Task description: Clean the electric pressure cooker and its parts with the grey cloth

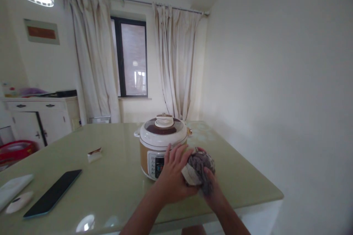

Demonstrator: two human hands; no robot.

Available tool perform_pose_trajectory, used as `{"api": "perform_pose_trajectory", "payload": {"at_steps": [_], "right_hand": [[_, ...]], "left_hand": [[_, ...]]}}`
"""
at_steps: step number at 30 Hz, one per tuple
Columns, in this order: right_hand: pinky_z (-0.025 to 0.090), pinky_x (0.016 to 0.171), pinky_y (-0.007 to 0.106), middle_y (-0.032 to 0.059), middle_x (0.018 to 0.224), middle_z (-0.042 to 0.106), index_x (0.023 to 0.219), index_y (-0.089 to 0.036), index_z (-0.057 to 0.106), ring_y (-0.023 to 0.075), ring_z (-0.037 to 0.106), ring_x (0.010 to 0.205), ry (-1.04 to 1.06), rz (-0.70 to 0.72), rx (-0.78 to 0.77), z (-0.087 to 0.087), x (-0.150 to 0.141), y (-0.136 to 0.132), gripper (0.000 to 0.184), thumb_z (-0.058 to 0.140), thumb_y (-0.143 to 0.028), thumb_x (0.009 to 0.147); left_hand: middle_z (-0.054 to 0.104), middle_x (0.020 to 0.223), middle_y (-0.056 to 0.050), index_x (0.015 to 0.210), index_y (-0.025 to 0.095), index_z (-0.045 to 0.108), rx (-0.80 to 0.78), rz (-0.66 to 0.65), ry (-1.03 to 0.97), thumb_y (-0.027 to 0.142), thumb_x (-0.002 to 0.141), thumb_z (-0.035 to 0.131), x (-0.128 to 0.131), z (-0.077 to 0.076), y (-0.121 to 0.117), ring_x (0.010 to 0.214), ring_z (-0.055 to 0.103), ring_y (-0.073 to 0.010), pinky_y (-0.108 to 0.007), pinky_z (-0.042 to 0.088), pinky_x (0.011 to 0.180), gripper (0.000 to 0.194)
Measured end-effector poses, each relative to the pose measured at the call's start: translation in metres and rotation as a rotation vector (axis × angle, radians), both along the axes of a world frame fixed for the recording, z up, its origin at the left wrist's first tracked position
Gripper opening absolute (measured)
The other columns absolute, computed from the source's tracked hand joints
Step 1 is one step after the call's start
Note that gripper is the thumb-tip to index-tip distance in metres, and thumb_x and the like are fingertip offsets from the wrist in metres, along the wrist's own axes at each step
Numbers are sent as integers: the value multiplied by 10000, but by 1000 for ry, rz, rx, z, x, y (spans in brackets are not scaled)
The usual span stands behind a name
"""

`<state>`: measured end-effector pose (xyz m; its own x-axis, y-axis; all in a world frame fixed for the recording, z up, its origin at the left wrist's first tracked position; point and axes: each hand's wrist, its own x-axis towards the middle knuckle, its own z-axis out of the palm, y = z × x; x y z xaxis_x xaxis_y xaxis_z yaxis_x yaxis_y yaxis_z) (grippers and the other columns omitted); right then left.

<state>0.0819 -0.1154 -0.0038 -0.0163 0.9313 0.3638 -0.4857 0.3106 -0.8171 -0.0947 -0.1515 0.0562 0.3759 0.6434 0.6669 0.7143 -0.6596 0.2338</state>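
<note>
A bunched grey-brown cloth (200, 167) with a pale patch is between my two hands, just in front of the right side of a white and tan electric pressure cooker (162, 137). My right hand (211, 181) grips the cloth from the right, thumb across its front. From the left, my left hand (176, 174) has the cloth between its thumb and forefinger, the other fingers stretched upward before the cooker's side. Those fingers cover part of the cooker's control panel (152, 163). The cooker stands upright with its lid (164, 125) on.
On the pale green tabletop (116, 183) lie a dark phone-like slab (53, 192), a white oval object (19, 202), a white flat object (13, 187) and a small packet (94, 153). A bare wall (261, 80) rises at the right. Curtains (176, 62) hang behind.
</note>
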Motion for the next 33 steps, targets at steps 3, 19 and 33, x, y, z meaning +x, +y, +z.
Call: {"api": "perform_pose_trajectory", "payload": {"at_steps": [3,19,33], "right_hand": [[586,1068,524,96,1350,718,1543,-323,533,308,738,1159,-33,-328,68,52,3,24,844,860,-559,802],[455,1164,512,89,1367,741,1474,-309,607,325,684,1280,-1100,-343,745,151,-53,97,783,892,-495,768],[496,1123,562,106,1367,718,1461,-292,646,366,661,1254,-799,-593,668,101,-51,111,769,838,-512,749]], "left_hand": [[381,1730,-161,1707,288,340,86,144,-140,583,866,794,-43,-21,3,1620,320,-375,-627,198,1351,1001],[229,1839,-110,1770,229,159,-3,439,-966,688,1046,411,-85,-120,74,1688,233,-291,-419,194,1377,894],[249,1816,-187,1765,170,153,-35,439,-990,704,1028,420,-92,-147,76,1680,240,-349,-545,210,1371,949]]}}
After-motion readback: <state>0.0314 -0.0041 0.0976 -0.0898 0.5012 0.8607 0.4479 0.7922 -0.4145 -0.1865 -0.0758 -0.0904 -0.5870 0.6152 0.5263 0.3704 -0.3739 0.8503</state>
